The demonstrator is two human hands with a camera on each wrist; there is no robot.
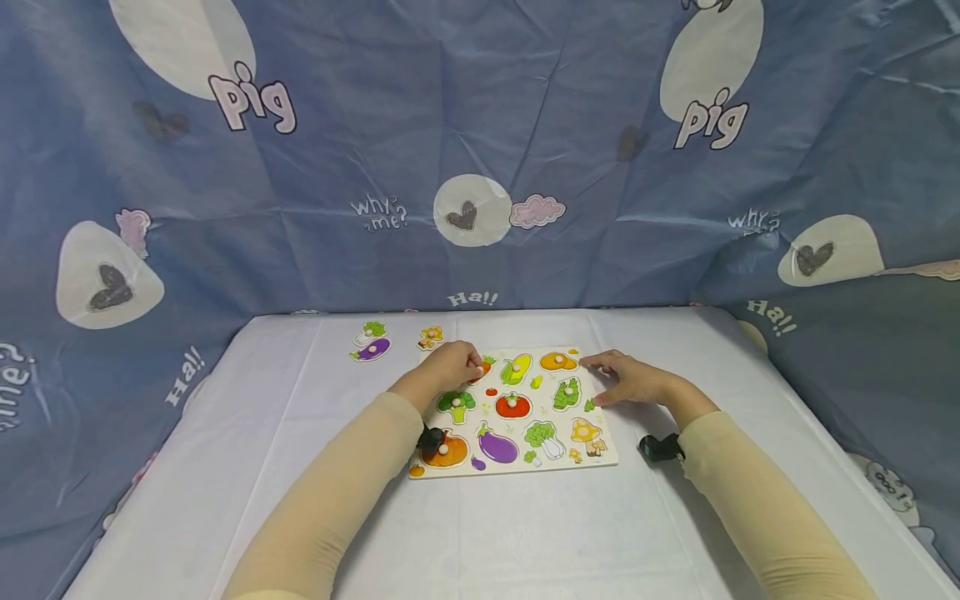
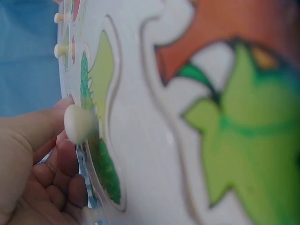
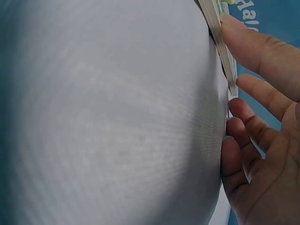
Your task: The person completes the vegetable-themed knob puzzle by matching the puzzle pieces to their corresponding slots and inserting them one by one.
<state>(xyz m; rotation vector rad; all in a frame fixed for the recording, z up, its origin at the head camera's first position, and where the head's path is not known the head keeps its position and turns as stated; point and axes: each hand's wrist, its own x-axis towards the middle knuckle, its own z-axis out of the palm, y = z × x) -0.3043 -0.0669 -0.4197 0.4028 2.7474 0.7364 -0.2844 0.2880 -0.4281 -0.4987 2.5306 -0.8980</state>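
A white wooden vegetable puzzle board (image 1: 543, 387) lies on the table. At its far left, the fingertips of my left hand (image 1: 442, 367) pinch the carrot piece (image 1: 487, 365). In the left wrist view, the knobbed broccoli piece (image 2: 105, 164) partly covers those fingertips, and the carrot is hidden there. My right hand (image 1: 633, 379) rests at the board's right edge, thumb and fingers spread and loosely bent. In the right wrist view, its thumb (image 3: 258, 49) touches the board's edge (image 3: 225, 56). Tomato (image 1: 513, 406), corn (image 1: 516, 369) and pumpkin (image 1: 446, 450) pieces sit on the board with knobs.
Beyond the board's left side lie a loose eggplant piece (image 1: 371, 350), a cabbage piece (image 1: 371, 332) and a mushroom piece (image 1: 431, 336). Along the board's near side are printed eggplant (image 1: 497, 444), cabbage (image 1: 546, 439) and mushroom (image 1: 587, 433) shapes without knobs. A blue printed cloth (image 1: 345, 250) hangs behind.
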